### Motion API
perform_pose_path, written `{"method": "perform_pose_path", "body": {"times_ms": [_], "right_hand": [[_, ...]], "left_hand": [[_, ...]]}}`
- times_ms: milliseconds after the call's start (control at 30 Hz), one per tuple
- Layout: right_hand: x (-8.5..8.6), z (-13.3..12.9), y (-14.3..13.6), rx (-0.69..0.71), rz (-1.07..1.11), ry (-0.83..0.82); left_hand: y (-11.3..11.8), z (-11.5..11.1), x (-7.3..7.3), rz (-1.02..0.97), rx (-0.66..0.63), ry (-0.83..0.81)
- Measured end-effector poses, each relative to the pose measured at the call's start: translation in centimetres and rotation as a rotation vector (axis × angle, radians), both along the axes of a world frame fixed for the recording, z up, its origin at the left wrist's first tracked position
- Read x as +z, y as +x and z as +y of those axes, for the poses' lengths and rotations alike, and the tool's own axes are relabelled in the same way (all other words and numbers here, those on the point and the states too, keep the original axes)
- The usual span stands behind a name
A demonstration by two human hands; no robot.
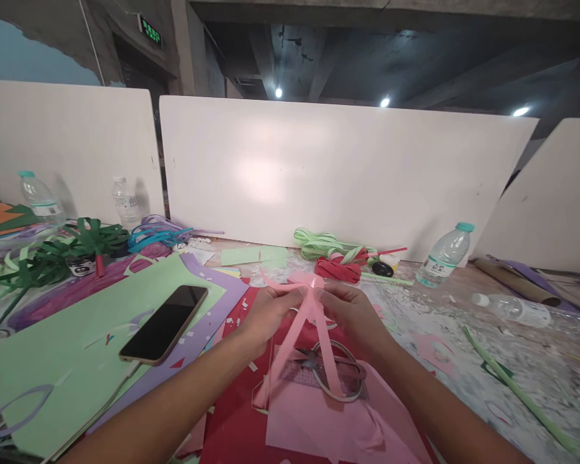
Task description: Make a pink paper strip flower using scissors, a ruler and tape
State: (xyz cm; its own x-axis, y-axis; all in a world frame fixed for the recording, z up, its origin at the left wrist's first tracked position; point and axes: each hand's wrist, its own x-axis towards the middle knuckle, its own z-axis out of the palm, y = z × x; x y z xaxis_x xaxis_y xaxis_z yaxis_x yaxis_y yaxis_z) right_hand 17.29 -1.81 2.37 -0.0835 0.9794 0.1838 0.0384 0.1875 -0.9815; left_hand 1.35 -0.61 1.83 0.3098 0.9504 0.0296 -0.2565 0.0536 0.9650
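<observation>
Pink paper strips [290,345] meet at a glossy spot between my two hands, with two long tails hanging toward me and another strip curving off to the left. My left hand [269,314] is closed, thumb and fingers pinching the strips just left of the join. On the other side my right hand [352,312] pinches them too. Beneath hang the tails over a roll of tape [350,393], dark-bladed scissors and a purplish ruler [294,374], partly covered. These lie on pink paper [299,419] over red sheets [232,412].
A phone [167,325] lies on green paper [38,348] at left. Water bottles [447,254] stand along white partitions [338,174]; another bottle [517,310] lies on its side at right. Green strips [314,245] and a red bundle [338,269] sit behind my hands. Scraps litter the table.
</observation>
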Motion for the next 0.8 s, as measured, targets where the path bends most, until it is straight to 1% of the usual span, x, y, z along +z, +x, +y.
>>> {"method": "perform_pose_path", "body": {"times_ms": [33,67,100,133,167,233,300,333,367,400,433,467,500,533,567,600,633,700,800], "right_hand": [[0.0,0.4,0.3,0.006,0.002,-0.029],[0.1,1.0,0.6,-0.001,0.016,-0.057],[0.1,1.5,1.0,-0.022,0.047,-0.078],[0.2,2.2,1.3,-0.051,0.088,-0.093],[0.2,2.8,1.6,-0.086,0.131,-0.099],[0.2,3.9,2.1,-0.143,0.186,-0.083],[0.3,4.7,2.4,-0.168,0.192,-0.056],[0.3,4.9,2.4,-0.168,0.185,-0.044],[0.3,4.9,2.3,-0.163,0.179,-0.036],[0.2,4.9,2.2,-0.155,0.174,-0.031],[0.2,4.7,2.0,-0.142,0.164,-0.026],[0.2,4.5,1.7,-0.125,0.144,-0.017],[0.2,4.3,1.4,-0.105,0.116,-0.001],[0.2,4.0,1.1,-0.083,0.081,0.022],[0.2,3.7,0.7,-0.063,0.042,0.051],[0.3,3.4,0.5,-0.046,0.006,0.082],[0.5,3.1,0.2,-0.038,-0.023,0.110],[0.9,2.7,-0.1,-0.045,-0.056,0.141],[1.3,2.5,-0.1,-0.049,-0.098,0.148]], "left_hand": [[-0.3,0.5,0.0,0.011,-0.007,-0.049],[-0.5,1.1,-0.2,0.016,0.014,-0.102],[-0.8,1.7,-0.3,0.019,0.084,-0.149],[-1.1,2.3,-0.5,0.010,0.183,-0.178],[-1.4,2.9,-0.7,-0.001,0.290,-0.173],[-2.1,3.8,-0.8,-0.003,0.491,-0.110],[-2.5,4.0,-0.4,-0.003,0.608,-0.008],[-2.6,3.9,-0.1,0.013,0.619,0.075],[-2.6,3.6,0.2,0.046,0.597,0.174],[-2.5,3.2,0.4,0.106,0.535,0.285],[-2.2,2.7,0.5,0.177,0.444,0.370],[-1.8,2.2,0.5,0.249,0.338,0.425],[-1.4,1.7,0.4,0.310,0.239,0.446],[-1.0,1.3,0.2,0.353,0.159,0.445],[-0.6,0.9,0.0,0.377,0.109,0.439],[-0.3,0.6,-0.1,0.390,0.094,0.426],[-0.1,0.4,-0.3,0.399,0.108,0.412],[0.0,0.2,-0.4,0.395,0.205,0.391],[-0.3,0.3,0.0,0.377,0.383,0.433]]}}
